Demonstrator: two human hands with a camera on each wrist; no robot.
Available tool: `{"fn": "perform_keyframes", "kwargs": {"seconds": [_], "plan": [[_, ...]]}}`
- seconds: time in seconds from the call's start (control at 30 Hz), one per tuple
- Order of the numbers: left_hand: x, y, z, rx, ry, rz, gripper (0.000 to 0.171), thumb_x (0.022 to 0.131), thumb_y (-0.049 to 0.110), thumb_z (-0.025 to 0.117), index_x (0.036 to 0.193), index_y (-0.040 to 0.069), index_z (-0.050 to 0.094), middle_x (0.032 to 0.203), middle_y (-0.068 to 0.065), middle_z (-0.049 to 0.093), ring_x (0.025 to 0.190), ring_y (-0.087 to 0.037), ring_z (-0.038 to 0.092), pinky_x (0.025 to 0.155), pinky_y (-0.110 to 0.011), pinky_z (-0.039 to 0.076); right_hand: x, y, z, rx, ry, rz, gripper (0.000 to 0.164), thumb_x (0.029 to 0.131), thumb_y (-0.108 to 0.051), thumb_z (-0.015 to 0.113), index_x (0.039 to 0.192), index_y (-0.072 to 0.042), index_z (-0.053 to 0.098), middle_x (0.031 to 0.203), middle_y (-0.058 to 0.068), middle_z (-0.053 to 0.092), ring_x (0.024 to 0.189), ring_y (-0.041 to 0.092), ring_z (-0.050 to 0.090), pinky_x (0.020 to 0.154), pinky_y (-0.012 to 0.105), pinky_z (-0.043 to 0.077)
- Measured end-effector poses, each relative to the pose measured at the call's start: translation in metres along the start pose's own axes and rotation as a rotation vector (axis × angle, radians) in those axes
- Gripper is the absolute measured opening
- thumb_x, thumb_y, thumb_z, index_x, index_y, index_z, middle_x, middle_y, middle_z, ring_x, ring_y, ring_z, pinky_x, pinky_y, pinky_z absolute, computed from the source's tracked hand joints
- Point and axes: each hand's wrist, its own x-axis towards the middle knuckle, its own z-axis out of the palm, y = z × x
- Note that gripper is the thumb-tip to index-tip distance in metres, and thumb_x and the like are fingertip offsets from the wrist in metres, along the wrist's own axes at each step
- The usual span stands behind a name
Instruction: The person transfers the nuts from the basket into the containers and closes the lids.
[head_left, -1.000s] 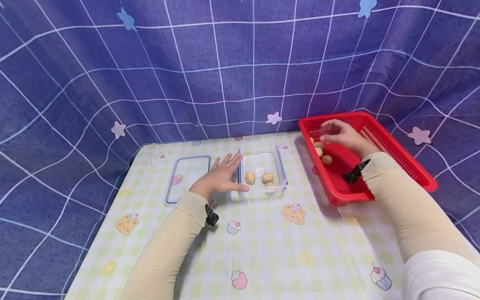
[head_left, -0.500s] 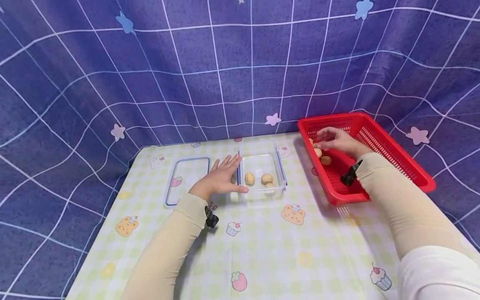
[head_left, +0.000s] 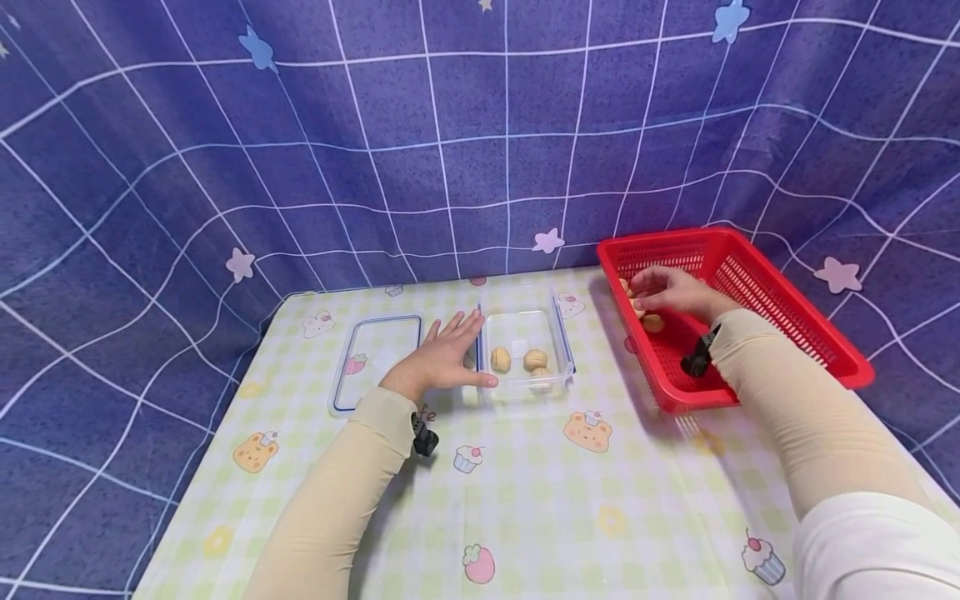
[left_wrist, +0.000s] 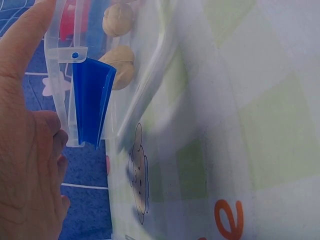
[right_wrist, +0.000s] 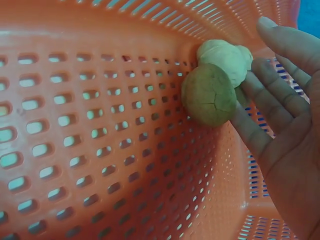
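My left hand [head_left: 442, 358] rests with spread fingers against the left side of a clear plastic food container [head_left: 525, 383]. Several walnuts [head_left: 500, 359] lie inside that container. In the left wrist view, a blue locking clip [left_wrist: 91, 100] hangs down beside the hand, and two walnuts [left_wrist: 118, 20] show through the wall. My right hand [head_left: 678, 293] reaches into a red plastic basket [head_left: 810, 333], over walnuts [head_left: 653, 322] at its left wall. The right wrist view has the fingers [right_wrist: 272, 102] right beside a brown walnut [right_wrist: 209, 95] and paler ones, thumb held apart from them.
A clear lid [head_left: 386, 354] with a blue seal lies flat left of the container. The checked tablecloth [head_left: 555, 508] covers the table. A blue curtain [head_left: 480, 167] with white lines hangs just behind the container and basket.
My right hand has lowered and moved slightly left inside the basket, down to the walnuts. The left hand stays at the container's side.
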Motion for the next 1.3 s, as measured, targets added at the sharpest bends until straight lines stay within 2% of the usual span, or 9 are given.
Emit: {"fn": "perform_keyframes", "kwargs": {"seconds": [0.23,0.37,0.6,0.7,1.0,1.2,1.3], "plan": [[0.001,-0.001,0.001,0.013,0.006,0.01,0.119,0.082,0.079,0.059,0.164,0.013,0.003,0.17,-0.006,0.004,0.156,-0.031,0.0,0.123,-0.059,-0.001,0.001,0.004,0.005,-0.058,-0.025,0.067,0.044,0.086,0.006,0.073,0.125,0.012,0.054,0.111,0.009,0.065,0.101,0.016,0.06,0.079,0.019,0.052],[0.0,-0.001,0.002,-0.001,0.011,0.012,0.118,0.082,0.077,0.061,0.164,0.013,0.003,0.17,-0.006,0.005,0.156,-0.032,0.0,0.123,-0.058,-0.004,0.0,0.005,0.008,-0.074,-0.024,0.091,0.044,0.086,0.005,0.074,0.125,0.009,0.055,0.113,0.01,0.063,0.102,0.021,0.058,0.077,0.021,0.052],[0.0,-0.001,0.002,-0.015,0.005,0.013,0.119,0.081,0.078,0.061,0.164,0.014,0.003,0.17,-0.007,0.005,0.156,-0.029,-0.002,0.122,-0.056,-0.006,0.003,0.008,0.011,-0.131,-0.05,0.075,0.042,0.083,0.004,0.076,0.121,0.009,0.058,0.112,0.013,0.063,0.102,0.024,0.057,0.078,0.019,0.051],[0.0,-0.002,0.002,-0.007,-0.002,0.01,0.121,0.08,0.082,0.058,0.164,0.015,0.002,0.171,-0.006,0.004,0.156,-0.029,-0.002,0.123,-0.057,-0.005,0.005,0.009,0.012,-0.189,-0.055,0.076,0.04,0.083,0.002,0.077,0.118,0.007,0.059,0.111,0.014,0.062,0.098,0.021,0.056,0.077,0.019,0.05],[0.001,-0.002,0.001,-0.009,-0.004,0.008,0.121,0.08,0.081,0.059,0.164,0.017,0.0,0.171,-0.006,0.003,0.156,-0.028,-0.003,0.123,-0.056,-0.004,0.01,0.01,0.011,-0.252,-0.044,0.092,0.035,0.084,0.002,0.076,0.115,0.009,0.062,0.103,0.011,0.065,0.085,0.012,0.056,0.07,0.019,0.049],[0.001,-0.002,0.002,-0.005,0.008,0.02,0.12,0.08,0.08,0.059,0.164,0.015,0.001,0.17,-0.007,0.005,0.156,-0.033,0.003,0.122,-0.06,0.0,0.01,0.002,0.006,-0.277,-0.027,0.087,0.039,0.086,-0.001,0.076,0.12,0.013,0.062,0.104,0.02,0.069,0.083,0.009,0.059,0.071,0.017,0.049],[0.001,-0.002,0.001,-0.002,0.01,0.015,0.119,0.081,0.078,0.061,0.164,0.015,0.001,0.17,-0.007,0.005,0.156,-0.032,0.002,0.123,-0.059,0.0,0.01,-0.002,0.002,-0.286,-0.012,0.088,0.042,0.087,-0.005,0.077,0.122,0.012,0.063,0.105,0.021,0.07,0.083,0.008,0.06,0.072,0.016,0.049]]}}
